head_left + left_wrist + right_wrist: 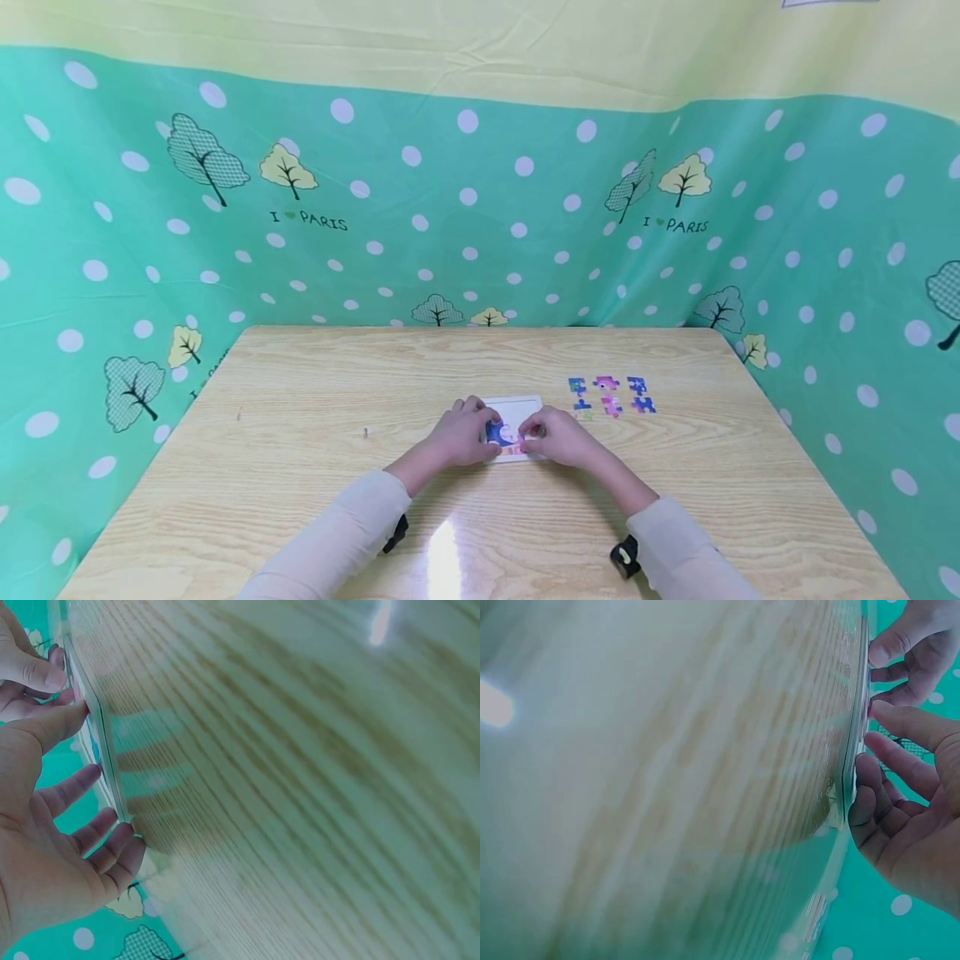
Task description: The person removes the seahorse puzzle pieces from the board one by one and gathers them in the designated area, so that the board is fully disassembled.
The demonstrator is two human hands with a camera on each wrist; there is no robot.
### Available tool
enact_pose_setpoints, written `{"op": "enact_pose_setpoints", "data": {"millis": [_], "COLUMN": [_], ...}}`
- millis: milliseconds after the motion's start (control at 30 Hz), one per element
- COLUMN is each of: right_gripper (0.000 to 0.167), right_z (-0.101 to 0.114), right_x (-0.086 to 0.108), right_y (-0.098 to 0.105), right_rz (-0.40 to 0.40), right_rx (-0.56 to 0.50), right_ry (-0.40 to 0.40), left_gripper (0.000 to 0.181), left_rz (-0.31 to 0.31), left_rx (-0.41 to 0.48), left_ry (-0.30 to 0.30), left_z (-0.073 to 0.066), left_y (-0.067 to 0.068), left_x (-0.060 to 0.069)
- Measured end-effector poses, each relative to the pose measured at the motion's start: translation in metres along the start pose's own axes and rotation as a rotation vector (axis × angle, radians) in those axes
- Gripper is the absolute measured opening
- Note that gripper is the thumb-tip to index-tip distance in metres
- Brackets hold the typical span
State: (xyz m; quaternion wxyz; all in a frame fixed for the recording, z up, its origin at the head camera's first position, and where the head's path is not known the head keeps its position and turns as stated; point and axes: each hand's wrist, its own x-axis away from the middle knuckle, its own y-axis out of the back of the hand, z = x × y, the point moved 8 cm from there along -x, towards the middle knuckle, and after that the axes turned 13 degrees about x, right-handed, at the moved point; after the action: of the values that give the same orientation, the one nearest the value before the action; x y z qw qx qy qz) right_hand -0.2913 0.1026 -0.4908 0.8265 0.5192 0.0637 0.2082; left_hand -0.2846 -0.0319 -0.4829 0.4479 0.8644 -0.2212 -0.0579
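A small white puzzle tray [529, 402] lies on the table, with a partly assembled picture [495, 435] of blue, white and pink pieces in its near part. My left hand [462, 433] holds the tray's left side, thumb by the near corner and fingers spread along the edge in the left wrist view. My right hand [564, 435] is at the tray's right side. Its thumb and index finger pinch at a pink puzzle piece [517, 447] in the near right part; the other fingers [866, 796] curl beside the edge. The fingertips partly hide that piece.
Several loose puzzle pieces [611, 406] lie in rows right of the tray on the wooden table [315, 383]. A tiny dark bit [365, 432] sits to the left. A green dotted curtain [465, 196] hangs behind the table and along both sides.
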Motion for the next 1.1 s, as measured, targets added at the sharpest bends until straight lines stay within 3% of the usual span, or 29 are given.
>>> {"op": "enact_pose_setpoints", "data": {"millis": [1100], "right_gripper": [0.026], "right_z": [-0.0001], "right_x": [-0.0009], "right_y": [-0.0023], "right_rz": [0.030], "right_rx": [0.038], "right_ry": [-0.021], "left_gripper": [0.046], "left_rz": [0.001], "left_rx": [-0.007], "left_ry": [-0.005], "left_z": [0.0000], "left_y": [-0.0003], "left_x": [-0.0007]}}
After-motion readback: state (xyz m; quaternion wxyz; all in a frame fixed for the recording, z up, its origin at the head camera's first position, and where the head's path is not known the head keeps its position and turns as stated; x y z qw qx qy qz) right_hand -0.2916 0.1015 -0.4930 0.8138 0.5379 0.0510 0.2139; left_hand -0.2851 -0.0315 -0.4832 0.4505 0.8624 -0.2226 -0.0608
